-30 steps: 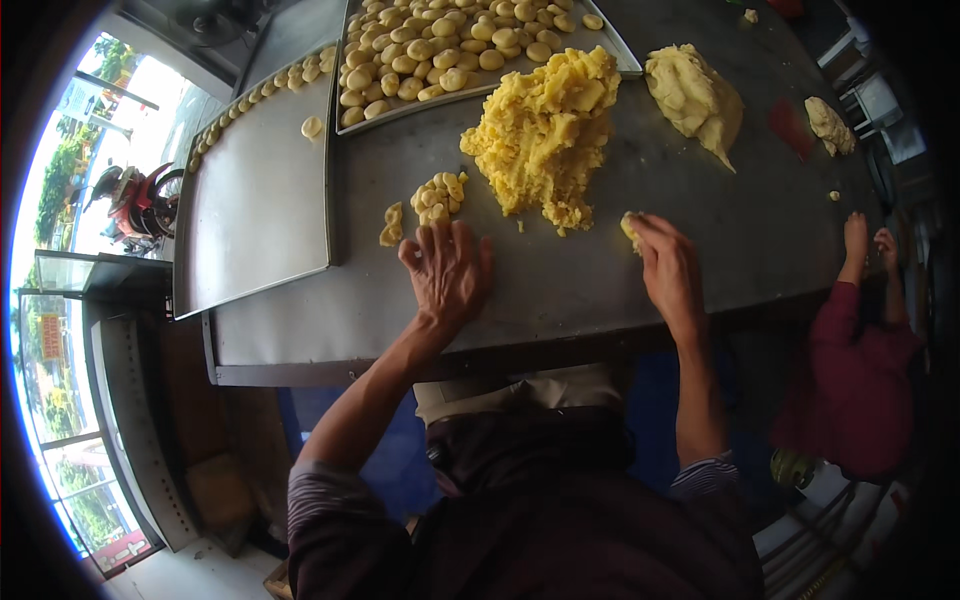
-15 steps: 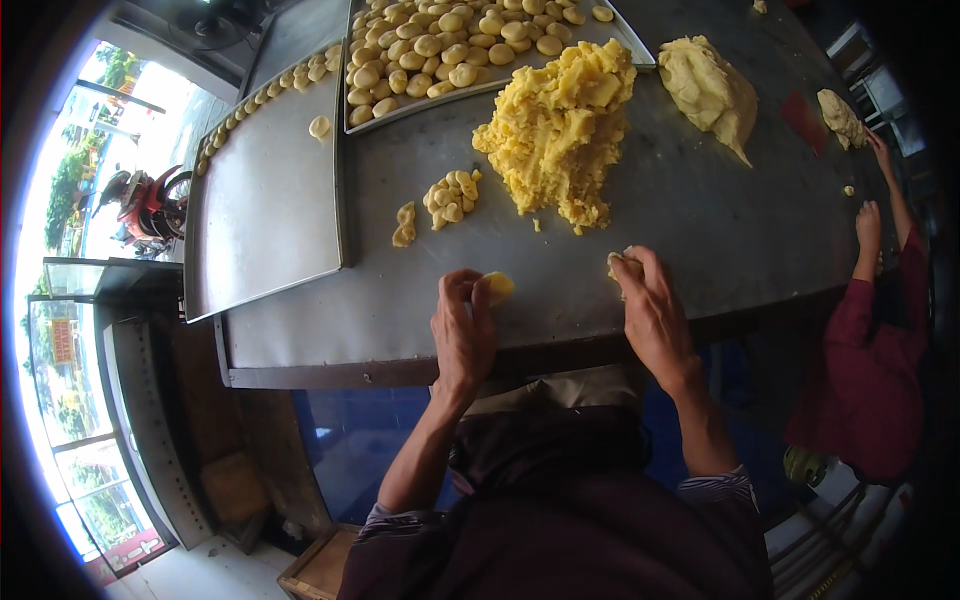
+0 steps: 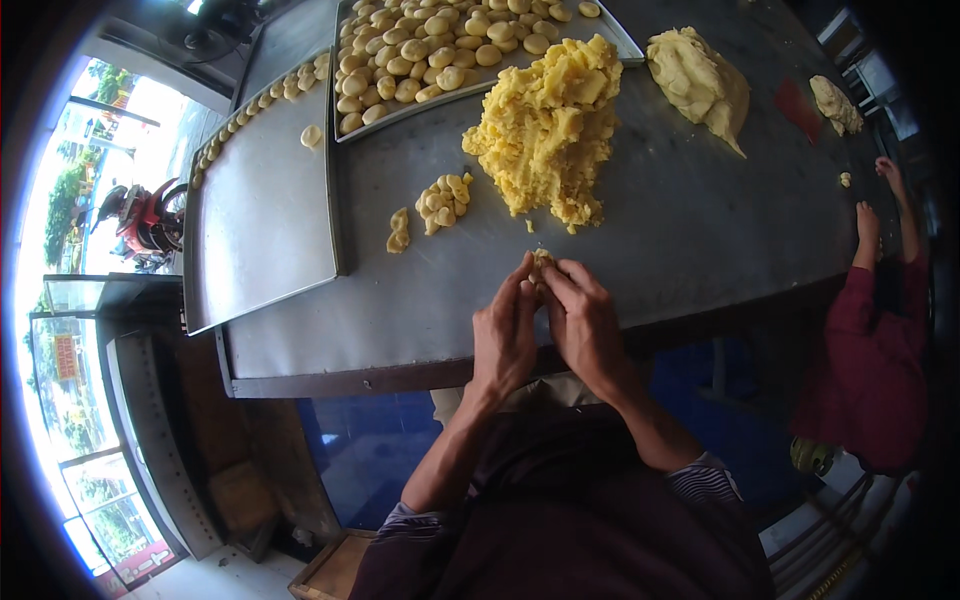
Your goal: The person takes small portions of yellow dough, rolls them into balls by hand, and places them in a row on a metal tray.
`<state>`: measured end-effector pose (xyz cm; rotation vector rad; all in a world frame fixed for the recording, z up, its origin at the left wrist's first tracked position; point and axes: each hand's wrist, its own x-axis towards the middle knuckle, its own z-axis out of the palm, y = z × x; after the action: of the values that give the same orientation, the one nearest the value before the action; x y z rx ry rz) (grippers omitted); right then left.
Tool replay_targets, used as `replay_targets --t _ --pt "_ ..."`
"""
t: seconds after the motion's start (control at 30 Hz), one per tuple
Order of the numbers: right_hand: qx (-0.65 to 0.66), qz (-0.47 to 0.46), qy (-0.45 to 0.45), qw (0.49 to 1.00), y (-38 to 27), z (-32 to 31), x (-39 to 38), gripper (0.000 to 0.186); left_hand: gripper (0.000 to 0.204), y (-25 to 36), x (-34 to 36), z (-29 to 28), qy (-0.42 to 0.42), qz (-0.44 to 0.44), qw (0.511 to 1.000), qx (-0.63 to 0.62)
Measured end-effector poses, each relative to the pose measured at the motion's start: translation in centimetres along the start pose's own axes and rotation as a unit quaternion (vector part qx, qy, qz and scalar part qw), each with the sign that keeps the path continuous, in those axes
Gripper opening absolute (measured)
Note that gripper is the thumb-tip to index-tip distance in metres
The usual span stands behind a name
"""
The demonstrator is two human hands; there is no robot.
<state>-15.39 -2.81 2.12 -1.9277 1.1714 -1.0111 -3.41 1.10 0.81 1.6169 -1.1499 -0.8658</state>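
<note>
Over the near part of the metal table, my left hand [image 3: 504, 338] and my right hand [image 3: 588, 328] meet at the fingertips. Both are closed around a small piece of dough [image 3: 542, 258], pale with some yellow on it; the fingers cover most of it. Just beyond stands a tall, crumbly yellow mound [image 3: 548, 130], like mash or filling. To the left of the mound lie a cluster of small pale dough pieces [image 3: 443, 203] and a twisted dough scrap [image 3: 398, 231].
A tray [image 3: 262, 240] with a row of dough balls lies left, beside another tray piled with round dough balls [image 3: 420, 55]. A large dough lump [image 3: 697, 85] and a red scraper-like sheet [image 3: 797, 110] are at right. A co-worker in maroon [image 3: 862, 360] stands at the right end.
My hands, apart before with a flat yellowish disc in the left and a small lump in the right, have come together. The co-worker's hand has drawn back from the far dough lump.
</note>
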Motion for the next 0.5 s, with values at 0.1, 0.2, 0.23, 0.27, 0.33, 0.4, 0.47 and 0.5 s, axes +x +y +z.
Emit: replay_targets --t 0.1,0.2,0.23,0.27,0.33,0.4,0.47,0.5 --pt "0.013 -0.021 -0.051 0.998 -0.1 -1.8 1.4 0.034 0.021 0.8 2.0 -2.2 -0.04 -0.096 0.995 -0.014" --pt "0.028 -0.141 -0.083 0.986 -0.2 -1.0 1.4 0.032 0.02 -1.2 2.6 -2.7 -0.047 0.018 0.991 0.125" --pt "0.069 -0.091 -0.073 0.991 -0.6 -0.9 1.4 0.031 0.021 -1.7 2.3 -2.6 -0.031 0.045 0.989 0.136" --pt "0.109 -0.04 -0.063 0.991 -1.1 -0.8 1.3 0.029 0.023 -2.2 1.9 -2.4 -0.014 0.072 0.986 0.147" --pt "0.112 0.008 -0.059 0.992 -1.2 -0.6 0.8 0.025 0.024 -2.3 1.5 -2.0 -0.004 0.072 0.986 0.15" --pt "0.038 -0.005 -0.073 0.997 -0.8 -0.4 0.5 0.022 0.024 -2.3 1.4 -1.9 -0.016 0.052 0.984 0.167" --pt "-0.04 -0.061 -0.061 0.995 -1.0 0.0 0.2 0.018 0.024 -1.9 1.4 -1.8 -0.053 0.013 0.979 0.199" --pt "-0.075 -0.092 -0.057 0.991 -1.3 0.0 0.1 0.019 0.024 -1.3 1.4 -2.0 -0.057 -0.008 0.985 0.161"
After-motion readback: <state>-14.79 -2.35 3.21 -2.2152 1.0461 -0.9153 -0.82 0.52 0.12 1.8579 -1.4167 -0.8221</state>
